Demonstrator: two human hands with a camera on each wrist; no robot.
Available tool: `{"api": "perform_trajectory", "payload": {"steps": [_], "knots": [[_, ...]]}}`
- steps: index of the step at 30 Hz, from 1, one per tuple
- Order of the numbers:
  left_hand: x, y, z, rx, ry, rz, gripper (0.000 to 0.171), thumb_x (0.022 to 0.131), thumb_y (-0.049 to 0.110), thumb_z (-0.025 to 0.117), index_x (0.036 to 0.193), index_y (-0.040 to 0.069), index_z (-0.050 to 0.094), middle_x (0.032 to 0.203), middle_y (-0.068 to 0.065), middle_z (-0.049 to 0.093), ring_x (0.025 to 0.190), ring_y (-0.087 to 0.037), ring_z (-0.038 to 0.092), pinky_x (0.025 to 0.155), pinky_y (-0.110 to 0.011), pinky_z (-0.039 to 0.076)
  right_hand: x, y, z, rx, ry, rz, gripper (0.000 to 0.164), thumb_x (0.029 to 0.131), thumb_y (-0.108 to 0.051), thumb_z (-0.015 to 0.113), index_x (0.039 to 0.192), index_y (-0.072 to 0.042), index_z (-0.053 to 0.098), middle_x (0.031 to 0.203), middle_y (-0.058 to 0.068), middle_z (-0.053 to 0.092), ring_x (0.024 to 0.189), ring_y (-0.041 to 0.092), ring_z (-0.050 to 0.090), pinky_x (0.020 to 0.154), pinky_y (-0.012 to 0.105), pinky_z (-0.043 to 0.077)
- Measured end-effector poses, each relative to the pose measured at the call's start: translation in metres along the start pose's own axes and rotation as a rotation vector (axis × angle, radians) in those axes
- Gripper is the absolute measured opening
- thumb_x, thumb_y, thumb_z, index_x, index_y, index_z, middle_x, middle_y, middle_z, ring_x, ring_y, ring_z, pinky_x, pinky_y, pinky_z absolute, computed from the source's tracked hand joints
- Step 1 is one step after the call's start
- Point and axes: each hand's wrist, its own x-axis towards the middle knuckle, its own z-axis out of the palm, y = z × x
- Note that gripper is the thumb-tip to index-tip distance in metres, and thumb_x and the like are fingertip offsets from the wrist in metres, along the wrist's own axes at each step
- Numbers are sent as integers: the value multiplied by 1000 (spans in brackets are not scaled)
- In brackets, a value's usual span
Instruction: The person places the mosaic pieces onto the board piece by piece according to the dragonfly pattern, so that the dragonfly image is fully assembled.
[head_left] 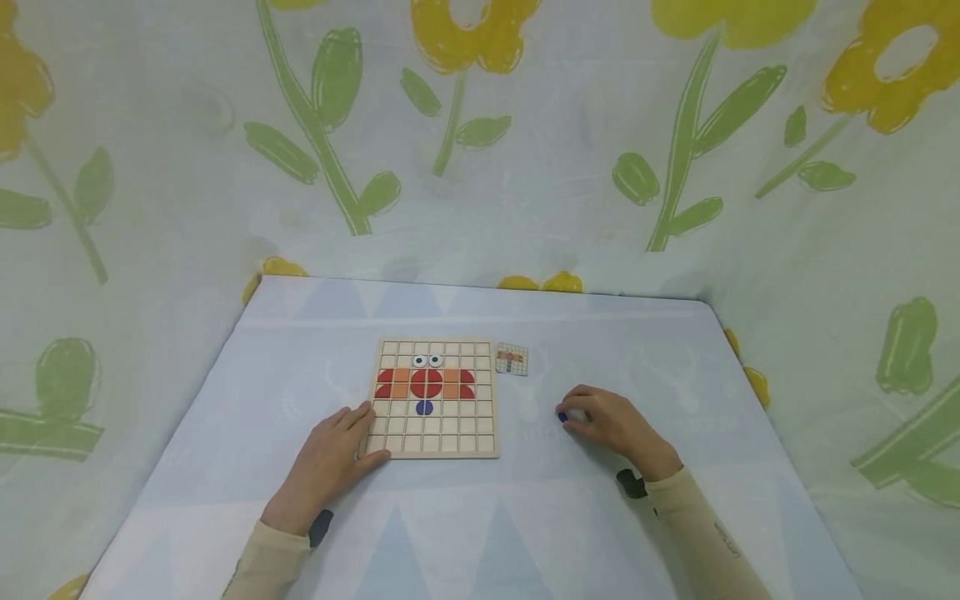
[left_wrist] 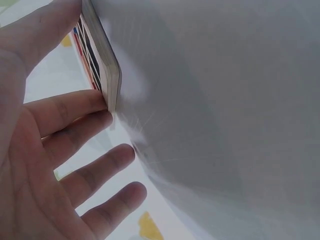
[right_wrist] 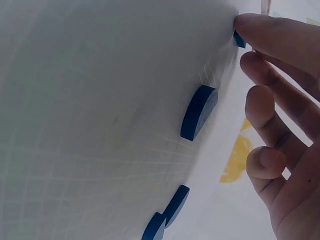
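My left hand [head_left: 330, 454] lies with straight fingers at the near left corner of a wooden grid board [head_left: 471, 427], its thumb on the front rim. In the left wrist view, thumb and fingertips touch the board's edge [left_wrist: 114, 82]. Set in the grid are red quarter-rounds [head_left: 433, 390], orange squares [head_left: 400, 383], two eye pieces [head_left: 435, 361] and a pair of blue pieces [head_left: 424, 407]. Right of the board, my right hand [head_left: 611, 421] pinches a small blue piece [head_left: 562, 417] between thumb and finger, its far part covered by the fingertips in the right wrist view.
A small picture card [head_left: 512, 358] with a similar grid design lies beside the board's upper right corner. Under the right hand, a blue half-round piece [right_wrist: 199, 114] and two more blue pieces [right_wrist: 176, 206] lie on the table. Flowered fabric [head_left: 540, 167] hangs behind the table.
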Motion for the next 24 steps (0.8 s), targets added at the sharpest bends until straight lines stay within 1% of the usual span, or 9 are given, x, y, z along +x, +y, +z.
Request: {"api": "perform_trajectory", "payload": {"steps": [5,9,13,16,24], "knots": [[-1,-1,1,-1,-1,3,81,86,46,79,145,-3,52,151,-18,49,135,-41,47,114,-56,40,1,0,0,-13,-5,-1,19,83,-19,86,101,-20,81,104,-11,71,94,11,67,81,35,60],[-1,-1,2,-3,7,11,81,86,45,80,144,-3,52,151,-19,50,135,-41,48,113,-56,40,1,-1,-1,-17,-20,11,20,83,-21,86,103,-19,82,106,-9,72,98,13,68,84,36,60],[-1,-1,2,-3,19,18,81,85,45,81,144,-3,53,150,-19,51,134,-41,49,113,-56,41,0,0,0,-27,-34,2,22,83,-20,85,105,-17,81,109,-8,72,100,15,68,85,36,60],[-1,-1,2,2,22,17,81,85,45,80,143,-3,54,149,-19,51,134,-42,49,112,-57,41,0,0,0,-35,-38,-8,22,84,-19,85,105,-17,81,109,-7,72,99,15,69,84,35,60],[0,-1,0,5,4,9,82,85,47,80,144,-3,53,150,-19,50,135,-42,48,113,-58,40,3,-1,-1,-26,-35,-11,19,83,-16,85,103,-15,82,105,-7,72,96,14,69,83,34,61]]}}
